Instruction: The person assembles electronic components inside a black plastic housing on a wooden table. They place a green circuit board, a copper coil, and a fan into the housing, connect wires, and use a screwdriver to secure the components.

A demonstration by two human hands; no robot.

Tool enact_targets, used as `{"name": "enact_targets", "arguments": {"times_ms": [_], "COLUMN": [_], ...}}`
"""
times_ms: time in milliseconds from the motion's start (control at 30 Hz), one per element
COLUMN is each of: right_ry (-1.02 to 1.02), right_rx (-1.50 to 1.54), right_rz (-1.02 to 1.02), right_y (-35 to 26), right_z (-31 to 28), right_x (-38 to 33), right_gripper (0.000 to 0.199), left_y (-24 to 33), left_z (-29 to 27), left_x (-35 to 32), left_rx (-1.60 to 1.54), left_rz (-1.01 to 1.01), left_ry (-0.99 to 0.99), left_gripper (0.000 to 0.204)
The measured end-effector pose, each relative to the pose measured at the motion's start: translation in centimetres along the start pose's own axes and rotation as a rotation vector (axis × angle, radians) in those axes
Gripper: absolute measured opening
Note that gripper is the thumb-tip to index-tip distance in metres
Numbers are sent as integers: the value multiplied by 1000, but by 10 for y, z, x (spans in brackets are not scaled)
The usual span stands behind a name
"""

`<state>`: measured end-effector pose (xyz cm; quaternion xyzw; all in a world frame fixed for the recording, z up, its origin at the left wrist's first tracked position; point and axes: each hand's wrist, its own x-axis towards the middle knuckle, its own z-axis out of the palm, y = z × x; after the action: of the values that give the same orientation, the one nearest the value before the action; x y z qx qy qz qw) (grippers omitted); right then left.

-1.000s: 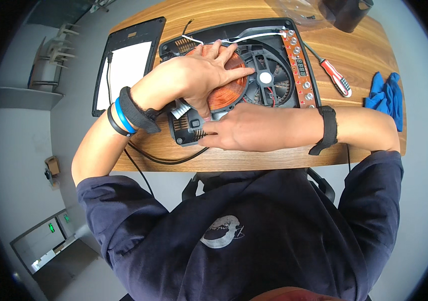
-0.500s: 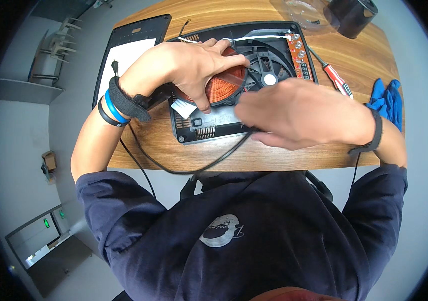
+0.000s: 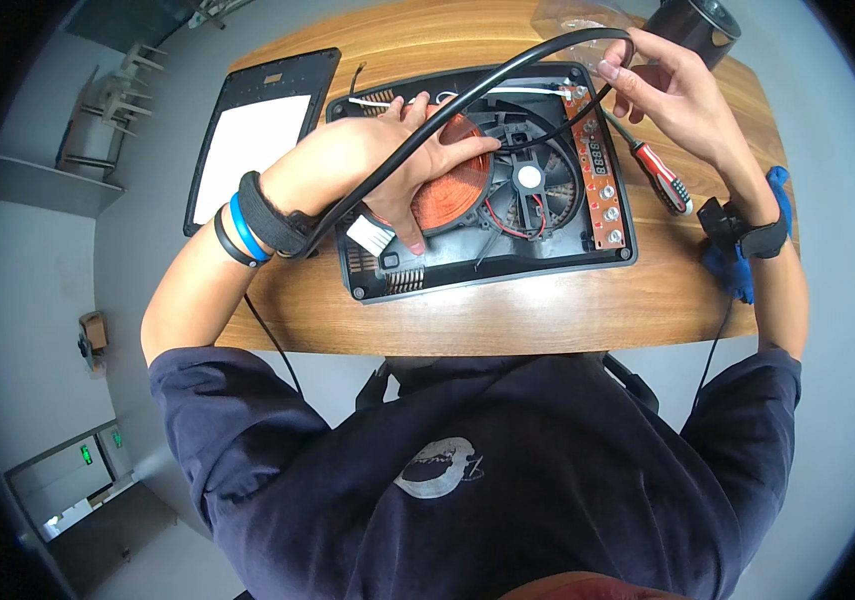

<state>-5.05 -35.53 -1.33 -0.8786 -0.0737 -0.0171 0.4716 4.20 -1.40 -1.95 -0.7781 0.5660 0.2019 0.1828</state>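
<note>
Wooden surface [image 3: 507, 320] with opened induction cooker [image 3: 492, 260]: left hand [image 3: 377, 165] spread flat on its copper coil [image 3: 452, 195], right hand [image 3: 677, 95] pinching the black power cord [image 3: 467, 95] lifted far-right, seemingly cord-clearing, wanting gentle slack.

Bright, even indoor light, soft shadows, sharp centre, strong fisheye bending and dark vignette at edges.
</note>
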Motion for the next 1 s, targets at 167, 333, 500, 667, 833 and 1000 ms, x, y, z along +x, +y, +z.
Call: {"name": "enact_targets", "arguments": {"times_ms": [167, 333, 500, 667, 833, 1000], "right_ry": [172, 254, 144, 134, 154, 234], "right_rx": [105, 263, 299, 250, 202, 30], "right_rz": [-32, 56, 21, 48, 42, 138], "right_y": [7, 18, 32, 45, 41, -21], "right_z": [-10, -36, -46, -49, -50, -20], "right_x": [19, 48, 61, 66, 69, 75], "right_gripper": [17, 38, 40, 42, 42, 33], "left_y": [-1, 3, -16, -33, 41, 104], "left_z": [-18, 17, 17, -14, -25, -29], "left_x": [-4, -9, -25, -68, -67, -26], "left_rx": [-124, -52, -241, -842, -834, -312], "left_rz": [58, 36, 177, 433, 518, 555], "left_ry": [20, 21, 167, 76, 157, 945], "left_gripper": [144, 123, 75, 38, 69, 63]}}
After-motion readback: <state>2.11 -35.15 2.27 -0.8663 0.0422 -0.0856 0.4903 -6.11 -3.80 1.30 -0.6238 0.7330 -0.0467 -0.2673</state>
